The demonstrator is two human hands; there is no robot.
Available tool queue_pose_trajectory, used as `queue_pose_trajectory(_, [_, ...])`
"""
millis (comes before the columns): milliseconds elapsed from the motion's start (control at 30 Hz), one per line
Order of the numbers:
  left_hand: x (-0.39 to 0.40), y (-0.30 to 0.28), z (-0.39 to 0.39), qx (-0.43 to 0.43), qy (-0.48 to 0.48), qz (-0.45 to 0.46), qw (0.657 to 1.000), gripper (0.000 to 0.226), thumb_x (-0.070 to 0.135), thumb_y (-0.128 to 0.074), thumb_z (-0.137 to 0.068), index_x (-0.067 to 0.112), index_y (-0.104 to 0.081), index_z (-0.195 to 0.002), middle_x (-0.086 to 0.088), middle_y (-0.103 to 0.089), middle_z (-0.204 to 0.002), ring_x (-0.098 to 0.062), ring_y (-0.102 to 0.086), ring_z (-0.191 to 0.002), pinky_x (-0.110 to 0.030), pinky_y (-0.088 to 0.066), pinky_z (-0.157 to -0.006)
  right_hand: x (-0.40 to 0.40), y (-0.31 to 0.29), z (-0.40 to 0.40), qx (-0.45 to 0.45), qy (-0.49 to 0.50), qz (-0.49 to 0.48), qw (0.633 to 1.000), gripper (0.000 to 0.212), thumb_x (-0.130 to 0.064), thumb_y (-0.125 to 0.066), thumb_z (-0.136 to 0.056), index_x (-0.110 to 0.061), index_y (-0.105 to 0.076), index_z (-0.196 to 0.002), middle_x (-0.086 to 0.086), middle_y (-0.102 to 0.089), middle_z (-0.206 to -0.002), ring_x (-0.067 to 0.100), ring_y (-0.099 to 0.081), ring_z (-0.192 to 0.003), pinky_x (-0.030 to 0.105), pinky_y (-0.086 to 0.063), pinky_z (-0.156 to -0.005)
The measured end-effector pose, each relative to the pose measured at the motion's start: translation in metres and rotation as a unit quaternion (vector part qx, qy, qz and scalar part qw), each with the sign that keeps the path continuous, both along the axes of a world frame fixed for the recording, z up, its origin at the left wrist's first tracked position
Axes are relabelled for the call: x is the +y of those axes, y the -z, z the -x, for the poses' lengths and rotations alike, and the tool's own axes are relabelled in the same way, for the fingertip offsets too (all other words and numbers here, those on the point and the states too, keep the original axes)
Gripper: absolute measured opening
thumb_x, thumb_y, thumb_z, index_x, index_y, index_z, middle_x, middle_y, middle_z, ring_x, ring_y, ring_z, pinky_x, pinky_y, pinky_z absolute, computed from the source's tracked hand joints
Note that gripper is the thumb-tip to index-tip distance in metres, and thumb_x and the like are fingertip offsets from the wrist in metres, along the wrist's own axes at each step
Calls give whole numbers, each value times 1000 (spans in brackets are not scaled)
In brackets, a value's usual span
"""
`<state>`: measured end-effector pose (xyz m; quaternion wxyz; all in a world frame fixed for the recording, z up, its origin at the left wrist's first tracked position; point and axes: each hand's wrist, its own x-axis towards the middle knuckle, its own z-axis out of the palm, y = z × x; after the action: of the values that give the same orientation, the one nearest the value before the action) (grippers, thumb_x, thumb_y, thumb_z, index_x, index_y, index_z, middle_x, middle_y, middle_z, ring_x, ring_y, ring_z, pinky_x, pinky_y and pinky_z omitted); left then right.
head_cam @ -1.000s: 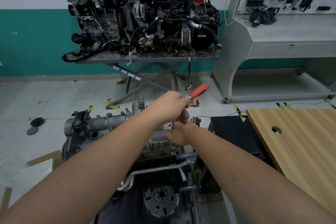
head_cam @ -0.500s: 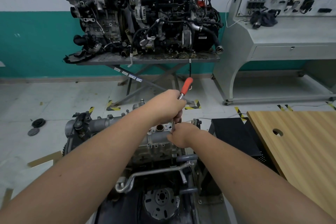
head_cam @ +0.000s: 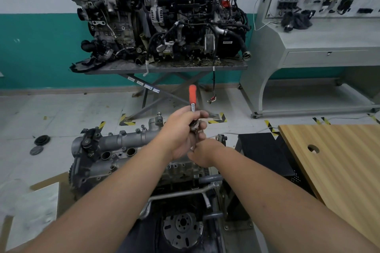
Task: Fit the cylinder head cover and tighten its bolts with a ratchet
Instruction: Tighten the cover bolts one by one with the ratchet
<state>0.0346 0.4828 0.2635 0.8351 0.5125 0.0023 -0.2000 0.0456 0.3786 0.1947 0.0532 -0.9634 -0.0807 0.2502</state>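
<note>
Left hand (head_cam: 181, 129) round steel, orange-gripped ratchet (head_cam: 192, 100) above ribbed cover (head_cam: 123, 141)

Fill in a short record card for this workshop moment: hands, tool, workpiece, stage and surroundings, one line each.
left hand: left hand grips the ratchet near its head
right hand: right hand lower down, curled round the extension beneath the ratchet
tool: orange handle points up and away from the person
workpiece: cylinder head cover sits on the engine
stage: tightening a bolt near the cover's right end; the bolt itself is hidden
surroundings: wooden table at right; second engine on a stand behind
</note>
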Motion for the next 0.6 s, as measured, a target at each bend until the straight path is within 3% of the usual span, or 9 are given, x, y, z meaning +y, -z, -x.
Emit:
queue_pose_trajectory(100, [1,3,0,5,-30,30,999,25,0,-34,-101,-1,-59,-99,-9,-67,-81,-14,-56,-61,-26,-41,-45,-1,0,0,-9,-4,-9,1000,26,-37,-33,-101,-18,-49,-94,7,-53,-99,24,-50,-97,38,-44,-89])
queue_pose_trajectory(233, [0,4,1,4,-40,49,998,31,-3,-31,-96,-6,-53,-118,-4,-73,-84,-13,-59,-62,-27,-43,-46,-1,-2,3,-15,-7,-12,1000,28,-40,-33,-100,-19,-51,-98,12,-60,-116,28,-55,-111,38,-42,-89])
queue_pose_trajectory(433, [-2,-4,2,26,-75,30,996,32,-6,-30,-86,2,-60,-94,-4,-69,-70,-14,-51,-56,-25,-33,-41,0,-2,2,-16,-17,6,1000,30,-35,-33,-101,-14,-55,-97,12,-64,-112,28,-57,-105,40,-48,-94])
queue_pose_trajectory(500, [-4,-8,1,44,-85,18,995,33,-6,-30,-87,3,-61,-94,-5,-66,-70,-12,-49,-55,-24,-31,-41,0,-1,2,-22,-21,1,1000,28,-33,-34,-101,-14,-52,-95,13,-64,-113,27,-56,-99,40,-48,-92])
queue_pose_trajectory(600, [-4,-11,2,48,-73,7,996,38,-9,-29,-86,-2,-59,-109,-8,-65,-88,-12,-54,-60,-23,-34,-41,-1,-1,3,-28,-17,-10,999,25,-35,-34,-100,-16,-48,-94,10,-60,-104,29,-57,-102,37,-45,-85])
